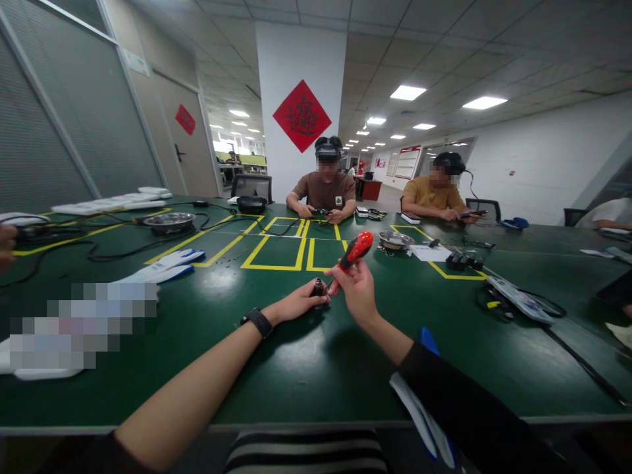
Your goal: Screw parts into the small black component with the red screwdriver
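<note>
A small dark part (318, 288) sits on the green table (296, 368), gripped by the fingers of the left hand (301, 303). The right hand (356, 289) is closed around a red-handled screwdriver (356, 250), its tip angled down at the part. White gloves (165, 265) lie well to the left.
</note>
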`<state>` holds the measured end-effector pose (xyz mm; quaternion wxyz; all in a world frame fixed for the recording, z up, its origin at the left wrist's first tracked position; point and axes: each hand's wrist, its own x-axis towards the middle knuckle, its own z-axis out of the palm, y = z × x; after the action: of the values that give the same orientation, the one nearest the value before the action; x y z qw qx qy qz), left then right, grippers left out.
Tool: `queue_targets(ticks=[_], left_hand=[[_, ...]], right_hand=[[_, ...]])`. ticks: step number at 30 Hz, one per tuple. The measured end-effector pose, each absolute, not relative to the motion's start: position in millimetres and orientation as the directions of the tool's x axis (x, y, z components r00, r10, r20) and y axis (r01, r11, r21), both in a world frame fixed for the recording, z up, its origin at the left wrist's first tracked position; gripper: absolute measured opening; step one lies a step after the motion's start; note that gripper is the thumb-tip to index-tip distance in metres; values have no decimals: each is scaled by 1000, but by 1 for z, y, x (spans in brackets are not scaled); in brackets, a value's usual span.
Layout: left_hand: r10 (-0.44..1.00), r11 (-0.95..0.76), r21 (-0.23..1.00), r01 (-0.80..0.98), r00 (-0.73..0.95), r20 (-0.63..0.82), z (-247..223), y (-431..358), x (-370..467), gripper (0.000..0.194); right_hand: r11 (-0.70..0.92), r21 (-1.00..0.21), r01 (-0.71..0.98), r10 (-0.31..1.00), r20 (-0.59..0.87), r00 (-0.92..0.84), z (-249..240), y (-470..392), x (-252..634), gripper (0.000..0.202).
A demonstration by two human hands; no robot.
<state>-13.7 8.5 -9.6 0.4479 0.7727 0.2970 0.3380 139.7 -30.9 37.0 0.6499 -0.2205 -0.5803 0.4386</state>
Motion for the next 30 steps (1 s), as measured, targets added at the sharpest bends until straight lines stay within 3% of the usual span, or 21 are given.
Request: queue_targets(ticks=[14,30], left_hand=[[727,-503,849,160,609,316,-17,13,-14,26],[758,-386,918,97,601,255,-6,4,-13,15]], right_hand=[[545,-791,-276,810,582,-71,37,-35,140,28],[535,-786,-309,816,576,-51,37,-33,141,31]])
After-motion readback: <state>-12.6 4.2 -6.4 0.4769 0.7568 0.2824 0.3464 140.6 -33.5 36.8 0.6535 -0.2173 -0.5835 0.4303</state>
